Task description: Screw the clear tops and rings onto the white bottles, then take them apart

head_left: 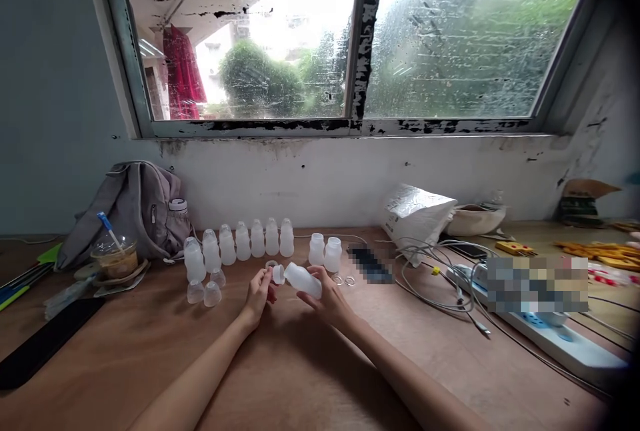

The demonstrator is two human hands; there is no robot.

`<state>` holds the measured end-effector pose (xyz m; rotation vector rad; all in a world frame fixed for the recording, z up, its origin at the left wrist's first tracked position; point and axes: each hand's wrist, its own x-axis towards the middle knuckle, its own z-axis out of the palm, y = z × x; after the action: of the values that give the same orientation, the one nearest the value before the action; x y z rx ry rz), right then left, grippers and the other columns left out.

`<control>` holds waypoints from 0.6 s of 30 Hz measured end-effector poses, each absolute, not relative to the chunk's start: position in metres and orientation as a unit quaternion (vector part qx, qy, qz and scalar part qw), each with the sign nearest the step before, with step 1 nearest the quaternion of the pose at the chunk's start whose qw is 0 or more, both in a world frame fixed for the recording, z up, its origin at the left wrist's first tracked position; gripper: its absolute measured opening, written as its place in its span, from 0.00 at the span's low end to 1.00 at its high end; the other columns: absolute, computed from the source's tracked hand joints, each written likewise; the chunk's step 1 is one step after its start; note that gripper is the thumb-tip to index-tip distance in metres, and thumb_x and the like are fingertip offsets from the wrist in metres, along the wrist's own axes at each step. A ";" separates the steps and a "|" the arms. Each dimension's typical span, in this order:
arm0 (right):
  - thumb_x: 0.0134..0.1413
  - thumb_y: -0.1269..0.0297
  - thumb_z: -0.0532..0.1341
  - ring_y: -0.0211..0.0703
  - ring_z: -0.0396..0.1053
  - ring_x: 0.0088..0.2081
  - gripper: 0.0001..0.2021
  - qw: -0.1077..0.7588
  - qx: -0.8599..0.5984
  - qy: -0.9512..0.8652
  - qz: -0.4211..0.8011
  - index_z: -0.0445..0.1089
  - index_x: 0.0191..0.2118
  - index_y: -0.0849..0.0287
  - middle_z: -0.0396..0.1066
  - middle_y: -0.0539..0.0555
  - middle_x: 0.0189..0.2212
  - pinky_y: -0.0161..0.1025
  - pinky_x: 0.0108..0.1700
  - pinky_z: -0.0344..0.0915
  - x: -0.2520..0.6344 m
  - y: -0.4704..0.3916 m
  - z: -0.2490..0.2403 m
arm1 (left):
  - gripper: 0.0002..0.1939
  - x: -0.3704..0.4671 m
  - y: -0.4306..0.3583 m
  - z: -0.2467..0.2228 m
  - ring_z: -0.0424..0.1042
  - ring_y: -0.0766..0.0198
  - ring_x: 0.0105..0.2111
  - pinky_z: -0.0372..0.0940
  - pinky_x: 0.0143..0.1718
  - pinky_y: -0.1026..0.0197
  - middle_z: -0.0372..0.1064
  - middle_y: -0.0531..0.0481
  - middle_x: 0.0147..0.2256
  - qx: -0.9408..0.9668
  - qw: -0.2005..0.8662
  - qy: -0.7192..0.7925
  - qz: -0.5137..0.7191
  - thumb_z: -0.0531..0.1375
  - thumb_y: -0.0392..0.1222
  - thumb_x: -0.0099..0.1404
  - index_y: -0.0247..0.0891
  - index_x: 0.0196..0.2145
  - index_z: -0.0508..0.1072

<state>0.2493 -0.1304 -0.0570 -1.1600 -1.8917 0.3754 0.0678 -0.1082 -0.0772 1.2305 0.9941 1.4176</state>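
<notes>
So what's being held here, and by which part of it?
The right grip holds a white bottle near its bottom end; the left grip holds what looks like a small cap by the side facing away from the bottle.

Bottle row [243, 241]: is standing along the back of the tabletop [295, 377], before the wall [320, 191].
Loose caps [213, 293]: are sitting before the row's left end.
Backpack [134, 207]: is sitting left of the row (a drink cup [113, 260] is standing before it).
Left hand [258, 295]: is holding a cap [279, 275] before the row.
Right hand [329, 295]: is holding a tilted bottle [302, 279] just right of that cap.
Bottle pair [317, 249]: is standing right of the row, two rings [350, 285] lying before it.
Cables [440, 307]: are looping between the pair and the power strip [590, 351].
Bag [415, 216]: is resting behind the cables.
</notes>
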 end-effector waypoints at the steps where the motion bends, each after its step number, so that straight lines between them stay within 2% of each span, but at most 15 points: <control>1: 0.44 0.59 0.61 0.47 0.65 0.38 0.20 0.420 -0.466 -0.768 0.129 0.59 0.45 0.56 0.65 0.55 0.39 0.42 0.39 0.62 0.251 -0.130 -0.058 | 0.20 0.068 -0.108 -0.078 0.57 0.73 0.13 0.54 0.15 0.70 0.60 0.57 0.17 0.510 0.485 0.414 0.578 0.54 0.58 0.54 0.36 0.26 0.64; 4: 0.44 0.60 0.62 0.47 0.64 0.40 0.18 0.407 -0.442 -0.797 0.063 0.60 0.42 0.56 0.64 0.55 0.39 0.42 0.40 0.62 0.254 -0.129 -0.061 | 0.19 0.068 -0.108 -0.079 0.56 0.72 0.12 0.51 0.14 0.71 0.55 0.59 0.12 0.524 0.482 0.420 0.562 0.54 0.58 0.54 0.37 0.24 0.64; 10: 0.47 0.65 0.60 0.48 0.62 0.43 0.17 0.412 -0.386 -0.825 -0.016 0.62 0.46 0.55 0.64 0.57 0.41 0.45 0.44 0.61 0.257 -0.128 -0.062 | 0.20 0.069 -0.110 -0.078 0.53 0.74 0.11 0.49 0.13 0.71 0.54 0.60 0.12 0.532 0.493 0.412 0.551 0.54 0.57 0.55 0.37 0.21 0.60; 15: 0.49 0.67 0.59 0.49 0.61 0.44 0.17 0.421 -0.341 -0.839 -0.044 0.63 0.47 0.52 0.64 0.57 0.43 0.48 0.46 0.60 0.258 -0.127 -0.065 | 0.22 0.070 -0.109 -0.080 0.48 0.75 0.10 0.46 0.12 0.70 0.49 0.61 0.10 0.524 0.510 0.415 0.541 0.54 0.59 0.54 0.36 0.18 0.61; 18: 0.48 0.64 0.59 0.48 0.62 0.44 0.17 0.427 -0.352 -0.833 -0.023 0.63 0.47 0.54 0.65 0.57 0.42 0.46 0.46 0.60 0.258 -0.128 -0.063 | 0.20 0.070 -0.111 -0.076 0.50 0.75 0.11 0.46 0.13 0.70 0.52 0.60 0.12 0.522 0.504 0.407 0.555 0.56 0.57 0.53 0.36 0.19 0.64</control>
<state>0.2583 -0.1282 -0.0634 -0.8787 -2.0815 -0.0574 0.0701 -0.1107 -0.0762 1.2606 0.9829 1.3399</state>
